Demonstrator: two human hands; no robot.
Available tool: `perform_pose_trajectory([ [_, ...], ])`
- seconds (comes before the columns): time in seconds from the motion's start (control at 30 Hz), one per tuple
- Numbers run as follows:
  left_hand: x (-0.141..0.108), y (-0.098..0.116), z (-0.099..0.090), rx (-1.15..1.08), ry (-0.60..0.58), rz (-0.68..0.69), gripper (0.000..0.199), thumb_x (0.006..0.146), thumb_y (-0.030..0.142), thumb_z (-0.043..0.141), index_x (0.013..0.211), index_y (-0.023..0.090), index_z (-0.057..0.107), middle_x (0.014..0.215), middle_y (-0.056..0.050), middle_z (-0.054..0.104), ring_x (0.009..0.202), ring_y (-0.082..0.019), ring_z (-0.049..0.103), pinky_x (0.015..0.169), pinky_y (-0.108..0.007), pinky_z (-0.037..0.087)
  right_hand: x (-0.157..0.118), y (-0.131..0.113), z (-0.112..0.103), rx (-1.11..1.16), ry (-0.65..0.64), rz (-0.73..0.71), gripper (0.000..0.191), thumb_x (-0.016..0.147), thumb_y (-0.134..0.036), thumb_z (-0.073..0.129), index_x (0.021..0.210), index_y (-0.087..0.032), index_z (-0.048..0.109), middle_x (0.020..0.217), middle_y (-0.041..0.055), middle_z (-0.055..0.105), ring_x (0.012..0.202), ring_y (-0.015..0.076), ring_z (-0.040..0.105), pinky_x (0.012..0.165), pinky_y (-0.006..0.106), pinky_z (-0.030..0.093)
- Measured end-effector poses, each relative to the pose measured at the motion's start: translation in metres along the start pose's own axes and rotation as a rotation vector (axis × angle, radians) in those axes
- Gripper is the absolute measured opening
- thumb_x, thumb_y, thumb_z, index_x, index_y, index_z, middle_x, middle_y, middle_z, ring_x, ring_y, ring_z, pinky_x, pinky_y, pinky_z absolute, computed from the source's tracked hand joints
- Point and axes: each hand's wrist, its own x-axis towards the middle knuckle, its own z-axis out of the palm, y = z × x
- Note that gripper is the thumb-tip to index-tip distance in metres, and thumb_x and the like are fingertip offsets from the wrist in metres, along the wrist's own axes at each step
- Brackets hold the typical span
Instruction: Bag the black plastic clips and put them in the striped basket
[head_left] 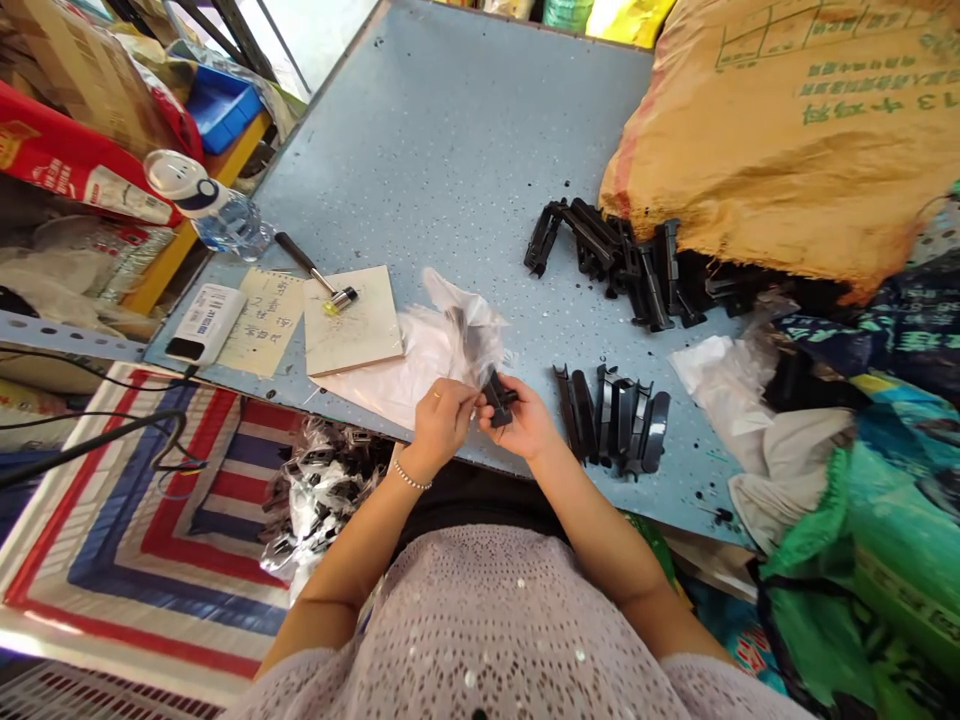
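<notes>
My right hand grips a black plastic part near the table's front edge. The part's far end sits inside a clear plastic bag. Fingers of my left hand are pinched at the near edge of that bag, beside the part. Beneath and left of the bag lies a stack of white plastic bags. To the right of my right hand stands a row of several similar black plastic parts. A looser heap of black parts spills from the orange woven sack.
On the left of the blue speckled table are a hammer resting on a square board, a handwritten note, a white device and a water bottle. Below, a striped crate holds bagged parts.
</notes>
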Motion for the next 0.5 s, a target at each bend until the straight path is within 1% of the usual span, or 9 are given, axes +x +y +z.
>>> perform_pose_trajectory([
  [0.03,0.002,-0.001,0.001,0.004,0.015,-0.009,0.008,0.096,0.025,0.057,0.095,0.022,0.065,0.085,-0.004,0.068,0.081,-0.018,0.064,0.075,-0.031,0.050,-0.001,-0.001,0.002,0.011,-0.005,-0.029,0.027,0.092,-0.046,0.056,0.090,-0.019,0.059,0.075,-0.0002,0.064,0.055,0.0094,0.058,0.058,0.023,0.058],
  [0.13,0.013,-0.006,0.001,0.059,0.158,-0.143,0.008,0.095,0.024,0.057,0.094,0.021,0.064,0.086,-0.004,0.066,0.078,-0.017,0.062,0.074,-0.031,0.049,-0.007,-0.004,0.007,-0.014,0.013,-0.157,0.031,0.096,-0.050,0.047,0.094,-0.021,0.059,0.074,-0.0036,0.056,0.050,0.0059,0.049,0.051,0.017,0.052],
  [0.17,0.016,-0.007,0.000,0.060,0.136,-0.149,0.007,0.095,0.023,0.057,0.093,0.021,0.063,0.085,-0.004,0.065,0.078,-0.017,0.061,0.074,-0.031,0.048,-0.008,-0.006,0.009,-0.036,0.023,-0.182,0.032,0.096,-0.051,0.046,0.094,-0.022,0.059,0.074,-0.0035,0.055,0.050,0.0062,0.048,0.049,0.017,0.051],
  [0.2,0.018,-0.007,-0.001,0.040,0.058,-0.119,0.008,0.095,0.022,0.056,0.092,0.021,0.063,0.085,-0.004,0.065,0.077,-0.017,0.060,0.074,-0.031,0.049,-0.008,-0.007,0.010,-0.065,0.033,-0.193,0.033,0.095,-0.052,0.047,0.093,-0.022,0.059,0.075,-0.0026,0.056,0.051,0.0073,0.049,0.049,0.018,0.052],
  [0.3,0.013,0.004,-0.005,-0.107,-0.281,0.040,0.011,0.096,0.022,0.053,0.093,0.022,0.063,0.085,-0.004,0.064,0.083,-0.018,0.061,0.079,-0.033,0.051,-0.006,-0.011,0.013,-0.182,0.137,-0.286,0.035,0.089,-0.056,0.054,0.095,-0.022,0.057,0.079,0.0007,0.061,0.060,0.0131,0.056,0.052,0.026,0.056],
  [0.33,0.010,0.009,-0.007,-0.157,-0.330,0.056,0.011,0.097,0.025,0.054,0.094,0.022,0.064,0.088,-0.005,0.064,0.090,-0.019,0.062,0.084,-0.035,0.052,-0.004,-0.011,0.013,-0.238,0.211,-0.363,0.035,0.088,-0.056,0.056,0.101,-0.023,0.057,0.083,0.0012,0.063,0.065,0.0151,0.059,0.056,0.028,0.057],
  [0.37,0.008,0.013,-0.007,-0.201,-0.338,0.041,0.011,0.097,0.029,0.056,0.093,0.022,0.064,0.096,-0.007,0.064,0.099,-0.020,0.062,0.090,-0.037,0.052,-0.002,-0.010,0.013,-0.312,0.297,-0.446,0.037,0.088,-0.055,0.057,0.109,-0.025,0.055,0.089,0.0012,0.065,0.072,0.0167,0.062,0.060,0.030,0.058],
  [0.43,0.006,0.019,-0.004,-0.317,-0.281,-0.065,0.023,0.095,0.045,0.061,0.092,0.022,0.064,0.118,-0.012,0.061,0.121,-0.025,0.057,0.101,-0.042,0.051,0.002,-0.002,0.013,-0.538,0.459,-0.573,0.039,0.091,-0.053,0.055,0.123,-0.030,0.048,0.107,0.0016,0.065,0.088,0.0189,0.065,0.072,0.032,0.059],
  [0.5,0.009,0.021,0.006,-0.519,-0.184,-0.259,0.040,0.093,0.062,0.056,0.098,0.023,0.062,0.130,-0.014,0.057,0.127,-0.026,0.056,0.099,-0.043,0.054,0.004,0.011,0.015,-0.769,0.537,-0.593,0.039,0.094,-0.052,0.054,0.125,-0.030,0.046,0.120,0.0050,0.063,0.106,0.0222,0.063,0.087,0.039,0.058],
])
